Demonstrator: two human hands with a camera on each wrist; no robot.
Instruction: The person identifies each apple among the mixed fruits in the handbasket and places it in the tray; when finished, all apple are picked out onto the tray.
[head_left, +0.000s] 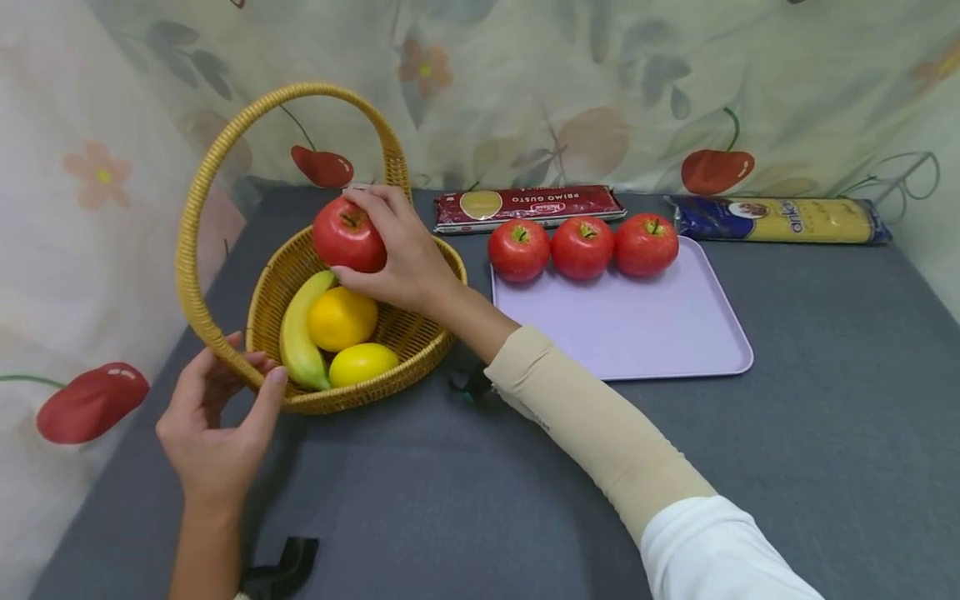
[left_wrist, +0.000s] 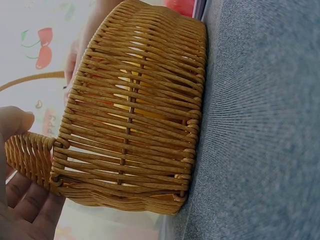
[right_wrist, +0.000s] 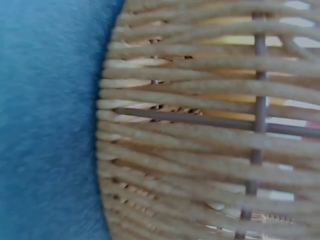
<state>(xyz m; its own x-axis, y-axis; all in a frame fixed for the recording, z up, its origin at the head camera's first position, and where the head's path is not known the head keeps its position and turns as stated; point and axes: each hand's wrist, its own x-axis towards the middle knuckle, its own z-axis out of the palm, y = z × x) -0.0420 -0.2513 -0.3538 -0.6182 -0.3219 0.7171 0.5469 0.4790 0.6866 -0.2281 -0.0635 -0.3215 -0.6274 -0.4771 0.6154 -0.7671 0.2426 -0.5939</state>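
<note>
A wicker basket (head_left: 352, 402) with a tall arched handle (head_left: 189, 250) stands at the left of the table. My left hand (head_left: 213, 437) grips the handle's near base, thumb on one side and fingers on the other, as the left wrist view of the basket (left_wrist: 132, 110) shows. Over the basket's far part, my right hand (head_left: 405, 254) holds a red apple (head_left: 345, 237) between thumb and fingers. Below it in the basket lie a banana (head_left: 300, 333), an orange (head_left: 342, 319) and a lemon (head_left: 365, 364). Basket weave (right_wrist: 200, 150) fills most of the right wrist view.
Three red apples (head_left: 582, 248) line the back edge of a lilac tray (head_left: 637, 342) right of the basket. Behind lie a dark red packet (head_left: 532, 205) and a yellow and blue packet (head_left: 787, 219). A floral cloth (head_left: 510, 100) hangs behind the grey table (head_left: 450, 500).
</note>
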